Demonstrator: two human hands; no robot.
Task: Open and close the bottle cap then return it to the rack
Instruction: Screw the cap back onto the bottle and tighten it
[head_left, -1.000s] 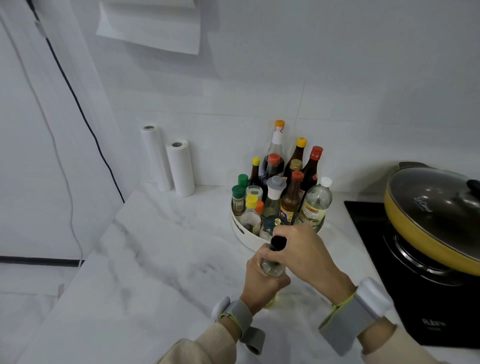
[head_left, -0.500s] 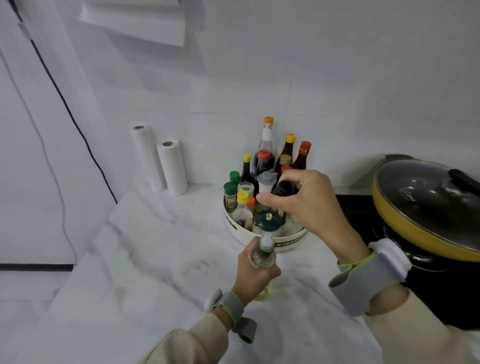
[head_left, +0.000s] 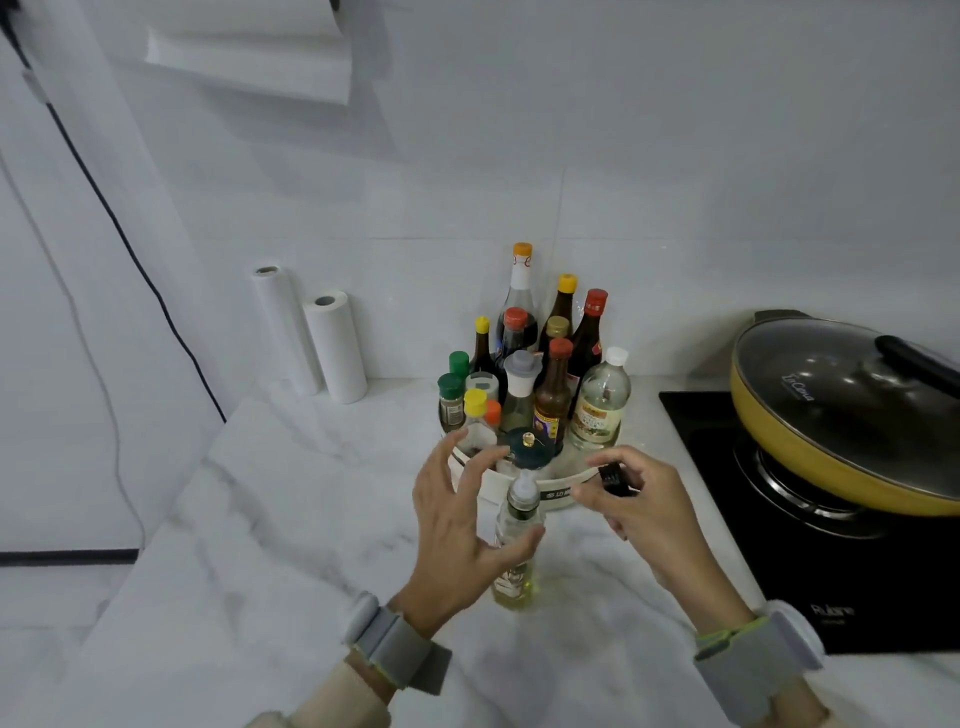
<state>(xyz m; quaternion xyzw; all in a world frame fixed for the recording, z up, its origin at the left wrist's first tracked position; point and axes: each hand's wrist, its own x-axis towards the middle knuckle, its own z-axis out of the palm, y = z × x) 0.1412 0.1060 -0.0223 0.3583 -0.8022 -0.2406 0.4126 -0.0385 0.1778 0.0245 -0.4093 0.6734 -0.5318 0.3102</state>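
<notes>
Crowded rack (head_left: 558, 492) blocks behind; counter (head_left: 270, 519) left open.

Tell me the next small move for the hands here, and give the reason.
Probably close the left hand around the oil bottle again, then bring the black cap back over the bare spout. The cap is off, pinched in the right hand beside the neck, the left fingers are spread loose, and the bottle stands on the counter, not in the rack.

This is looking like a home kitchen. A lidded yellow pan (head_left: 852, 415) is sitting on a black cooktop (head_left: 727, 519), and a round rack (head_left: 556, 491) of condiment bottles is standing on the marble counter (head_left: 260, 519).
</notes>
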